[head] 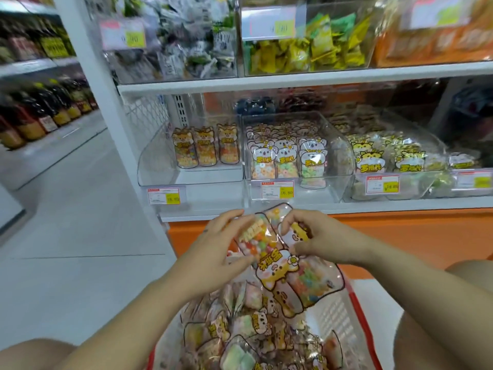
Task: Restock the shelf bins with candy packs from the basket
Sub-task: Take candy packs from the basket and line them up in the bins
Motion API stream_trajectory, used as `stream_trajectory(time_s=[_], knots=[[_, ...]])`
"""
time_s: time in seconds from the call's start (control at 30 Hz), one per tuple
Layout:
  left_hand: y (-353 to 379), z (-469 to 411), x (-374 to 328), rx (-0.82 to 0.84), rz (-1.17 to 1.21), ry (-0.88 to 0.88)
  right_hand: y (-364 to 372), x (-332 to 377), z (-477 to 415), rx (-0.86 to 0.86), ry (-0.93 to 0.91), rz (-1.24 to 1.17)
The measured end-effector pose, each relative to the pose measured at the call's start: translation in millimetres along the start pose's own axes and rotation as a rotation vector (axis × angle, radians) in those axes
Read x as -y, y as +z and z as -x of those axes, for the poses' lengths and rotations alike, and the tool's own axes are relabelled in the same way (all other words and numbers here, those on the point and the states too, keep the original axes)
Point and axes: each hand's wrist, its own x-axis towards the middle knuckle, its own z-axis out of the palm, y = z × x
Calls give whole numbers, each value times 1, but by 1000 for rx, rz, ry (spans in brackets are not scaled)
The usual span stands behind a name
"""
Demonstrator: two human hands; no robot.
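Note:
Both hands hold clear candy packs [266, 244] printed with a yellow cartoon animal, raised above the basket [354, 313]. My left hand [221, 247] grips the left edge of the packs between thumb and fingers. My right hand [314, 239] pinches them from the right, fingers curled over the top. The red-rimmed basket below is full of several similar packs [240, 332]. On the low shelf, the left clear bin [157, 161] holds three upright orange packs [205, 150] with room in front. The middle bin [338, 145] is well filled with koala packs.
A third bin [394, 158] at right holds yellow-printed packs. Price tags [164, 196] hang on the bin fronts. Upper shelf bins [306, 44] carry other snacks. An orange base panel [400, 233] runs under the shelf. Grey aisle floor [66, 209] and bottled goods lie left. My knees frame the basket.

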Motion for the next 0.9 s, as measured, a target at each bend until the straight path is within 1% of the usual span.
stream_trajectory(time_s=[0.07,0.13,0.17,0.23,0.3,0.37,0.47,0.57,0.7,0.73,0.8,0.87,0.9], knots=[[4,-1,1,49,-174,72,9,1,-5,25,-16,12],[7,-2,5,51,-342,157,16,-1,-8,47,-31,40],[8,-2,6,58,-391,169,19,-2,-9,59,-39,55],[10,-3,6,91,-456,166,23,-4,-10,80,-49,70],[14,-5,4,75,-500,168,25,-4,-9,98,-52,64],[15,-5,0,99,-500,105,28,-4,-10,98,-51,74],[14,-4,-2,142,-387,3,31,-5,-11,76,-21,91],[10,2,0,144,-265,-76,28,-5,-11,34,18,47],[-4,15,15,111,9,-236,18,-8,-11,-110,60,-40],[-9,18,19,61,103,-297,15,-9,-11,-159,67,-54],[-19,21,27,-110,311,-452,11,-9,-10,-244,63,-48],[-24,21,32,-287,526,-614,9,-6,-8,-280,27,-9],[-25,20,36,-350,624,-680,8,-4,-6,-285,6,17]])
